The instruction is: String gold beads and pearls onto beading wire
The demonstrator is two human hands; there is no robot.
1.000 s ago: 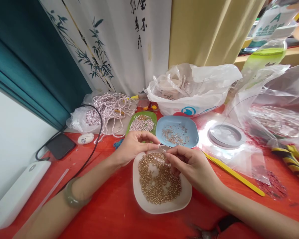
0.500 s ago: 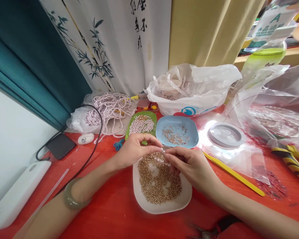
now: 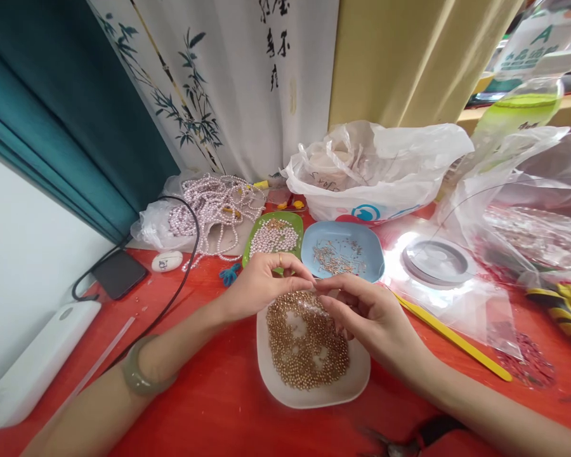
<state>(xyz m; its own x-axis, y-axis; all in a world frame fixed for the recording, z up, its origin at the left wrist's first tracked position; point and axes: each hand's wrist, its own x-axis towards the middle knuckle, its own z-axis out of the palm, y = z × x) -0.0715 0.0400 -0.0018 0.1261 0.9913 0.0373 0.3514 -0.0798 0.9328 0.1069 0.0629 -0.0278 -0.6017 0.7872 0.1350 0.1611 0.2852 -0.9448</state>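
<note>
My left hand [image 3: 261, 285] and my right hand [image 3: 368, 311] meet fingertip to fingertip above the far edge of a white dish [image 3: 309, 398]. Both thumbs and forefingers are closed in a pinch; the fingertips hide most of what is between them. A thin, clear beaded strand [image 3: 320, 307] hangs beneath the pinch, close to my right fingers. Round gold beads [image 3: 304, 355] cover much of the dish below. Behind my hands sit a green dish [image 3: 292, 219] of pale pink and gold beads and a blue dish [image 3: 309, 244] of small metal pins.
Strings of pink pearl beads [image 3: 209, 203] lie heaped at the back left by a black cable [image 3: 197, 235]. To the right are a spool of clear line [image 3: 438, 260], a yellow stick [image 3: 457, 339] and yellow-black pliers [image 3: 556, 314]. Other pliers [image 3: 400, 447] lie at the front edge.
My fingertips have drawn closer together, and the small whitish bead seen between them before is now hidden. The whole view has shifted slightly.
</note>
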